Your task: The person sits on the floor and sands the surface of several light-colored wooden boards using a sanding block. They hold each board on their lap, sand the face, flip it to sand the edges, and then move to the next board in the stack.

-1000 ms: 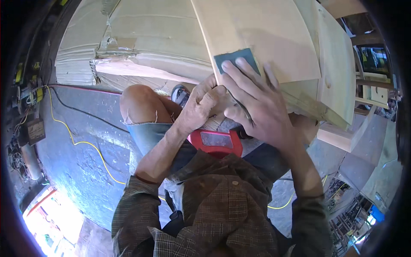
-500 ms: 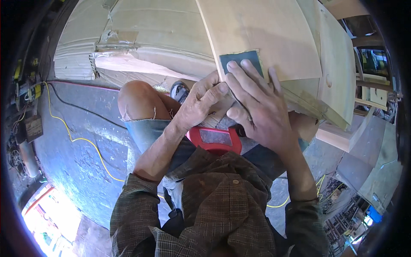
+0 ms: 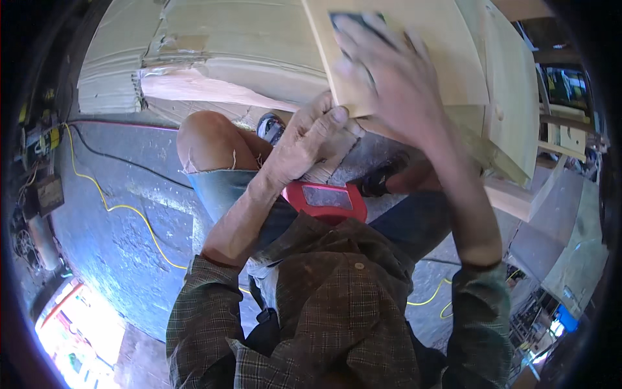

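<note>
My left hand (image 3: 306, 139) pinches the near left corner of a pale wooden board (image 3: 450, 74) between thumb and fingers; the fingers underneath are partly hidden. On the board's top face lies my right hand (image 3: 402, 84), smeared by motion, its fingers stretched out over a dark green sheet of sandpaper (image 3: 358, 19). The sheet shows past the fingertips near the board's left edge. Most of it is hidden under the hand.
Cardboard (image 3: 253, 39) covers the surface to the left of the board. Another wooden panel (image 3: 512, 91) stands at its right. A red frame-like object (image 3: 327, 200) sits between my legs. A yellow cord (image 3: 146, 223) runs over the floor.
My right hand has slid away from me along the board, taking the sandpaper toward the far end. My left hand keeps its hold on the corner, nearly unmoved.
</note>
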`<state>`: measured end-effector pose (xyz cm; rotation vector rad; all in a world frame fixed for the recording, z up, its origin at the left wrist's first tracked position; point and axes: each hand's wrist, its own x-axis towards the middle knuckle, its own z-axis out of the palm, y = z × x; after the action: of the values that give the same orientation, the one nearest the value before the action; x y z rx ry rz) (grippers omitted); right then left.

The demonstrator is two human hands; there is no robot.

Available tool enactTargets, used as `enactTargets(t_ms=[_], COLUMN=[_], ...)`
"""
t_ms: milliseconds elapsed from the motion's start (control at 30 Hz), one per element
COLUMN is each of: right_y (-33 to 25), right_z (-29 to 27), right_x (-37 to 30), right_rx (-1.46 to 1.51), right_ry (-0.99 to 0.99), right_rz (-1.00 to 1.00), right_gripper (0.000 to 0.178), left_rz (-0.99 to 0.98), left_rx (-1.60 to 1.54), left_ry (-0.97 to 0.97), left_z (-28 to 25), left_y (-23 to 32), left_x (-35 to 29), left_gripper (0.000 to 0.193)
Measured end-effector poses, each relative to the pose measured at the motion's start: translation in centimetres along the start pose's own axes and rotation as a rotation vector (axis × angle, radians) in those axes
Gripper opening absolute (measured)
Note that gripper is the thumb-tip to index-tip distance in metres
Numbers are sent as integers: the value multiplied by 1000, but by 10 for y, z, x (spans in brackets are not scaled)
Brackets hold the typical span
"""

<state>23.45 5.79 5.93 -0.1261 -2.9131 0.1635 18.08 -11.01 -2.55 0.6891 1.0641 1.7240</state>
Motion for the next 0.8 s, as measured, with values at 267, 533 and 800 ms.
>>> enactTargets(t_ms=[267,533,800], right_y=[0,23,-24], right_z=[7,19,-39], right_x=[-30,65,-97], right_rx=[-56,24,197], right_ry=[184,98,-116], right_rz=[-50,5,-7], right_gripper=[36,37,35], left_rz=[16,26,28], left_rx=[15,-53,-213], left_ry=[24,40,7], left_z=[2,5,-1], left_y=[0,0,1], left_x=[5,7,7], left_gripper=[38,42,43])
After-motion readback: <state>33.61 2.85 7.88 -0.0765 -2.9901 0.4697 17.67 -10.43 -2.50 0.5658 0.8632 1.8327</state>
